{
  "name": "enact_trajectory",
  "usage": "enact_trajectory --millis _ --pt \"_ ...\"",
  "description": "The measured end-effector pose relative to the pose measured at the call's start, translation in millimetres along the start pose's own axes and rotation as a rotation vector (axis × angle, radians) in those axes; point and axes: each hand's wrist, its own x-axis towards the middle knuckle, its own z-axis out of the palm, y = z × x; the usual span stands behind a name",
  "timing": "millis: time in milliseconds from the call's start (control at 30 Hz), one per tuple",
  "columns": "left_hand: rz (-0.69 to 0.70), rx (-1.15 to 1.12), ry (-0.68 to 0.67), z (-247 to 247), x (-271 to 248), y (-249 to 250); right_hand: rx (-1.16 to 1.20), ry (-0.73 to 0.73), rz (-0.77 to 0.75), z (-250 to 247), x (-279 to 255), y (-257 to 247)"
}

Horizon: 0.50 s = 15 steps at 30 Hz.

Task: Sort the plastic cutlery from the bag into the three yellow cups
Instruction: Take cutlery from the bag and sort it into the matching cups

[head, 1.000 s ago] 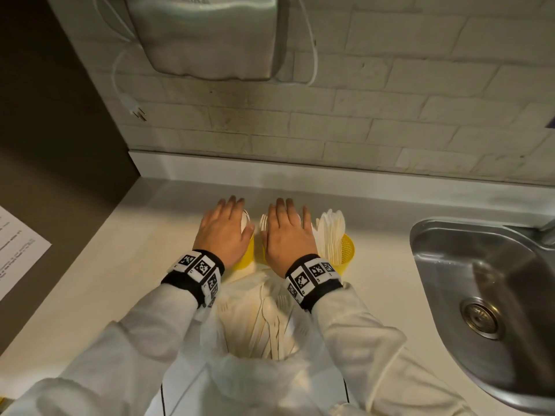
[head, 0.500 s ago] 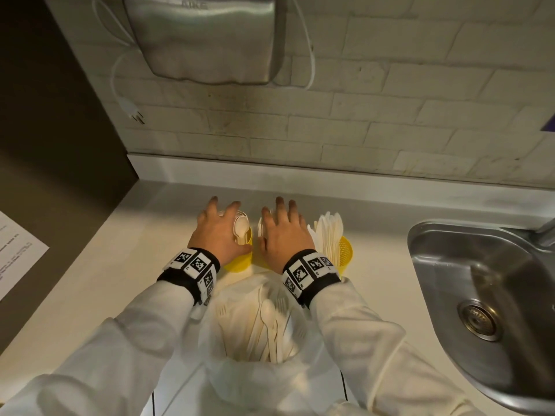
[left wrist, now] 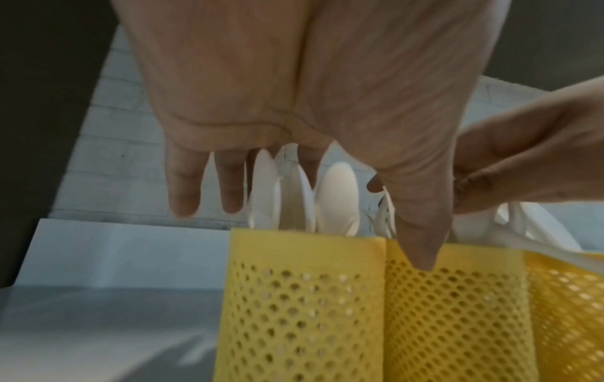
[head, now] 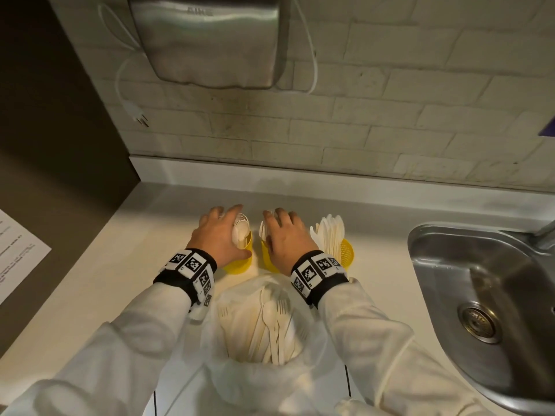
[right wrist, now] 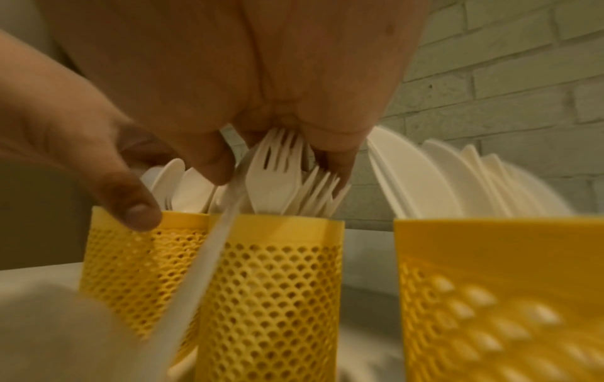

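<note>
Three yellow perforated cups stand in a row on the counter. The left cup (head: 240,262) (left wrist: 304,297) holds spoons (head: 241,232) (left wrist: 336,196). My left hand (head: 220,234) (left wrist: 294,103) lies over them, fingers straight down behind the bowls and thumb on the cup's rim. The middle cup (head: 265,259) (right wrist: 271,284) holds forks (right wrist: 278,175). My right hand (head: 285,238) (right wrist: 261,77) curls its fingers and thumb round the fork heads. A white handle (right wrist: 202,258) slants down in front of this cup. The right cup (head: 347,253) (right wrist: 506,284) holds knives (head: 330,232). The open bag (head: 264,325) with several pieces lies just in front.
A steel sink (head: 480,295) is set into the counter at the right. A metal hand dryer (head: 210,40) hangs on the brick wall above, its plug (head: 139,117) dangling. A printed sheet (head: 15,259) lies at the far left, beyond the counter's edge.
Both hands lay flat on top of the cups a second ago. Their fingers now bend down over the spoon and fork heads, and the hands sit slightly further apart.
</note>
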Motion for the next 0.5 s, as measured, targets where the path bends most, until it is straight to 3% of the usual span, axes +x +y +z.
enact_trajectory --millis 133,300,400,500 --pt "-0.002 -0.065 0.166 -11.9 -19.7 2.4 0.012 0.033 0.014 -4.4 -4.8 -1.4" --pt "0.09 -0.297 0.311 -23.6 -62.6 10.0 0.18 0.209 -0.044 -30.8 -21.9 -7.5" --pt "0.134 -0.442 0.122 -17.4 -88.8 8.1 0.369 0.274 -0.118 -46.3 -45.3 -11.7" --pt "0.158 -0.45 -0.172 4.6 -112.1 -0.1 0.441 0.049 -0.217 -46.8 -74.3 -15.2"
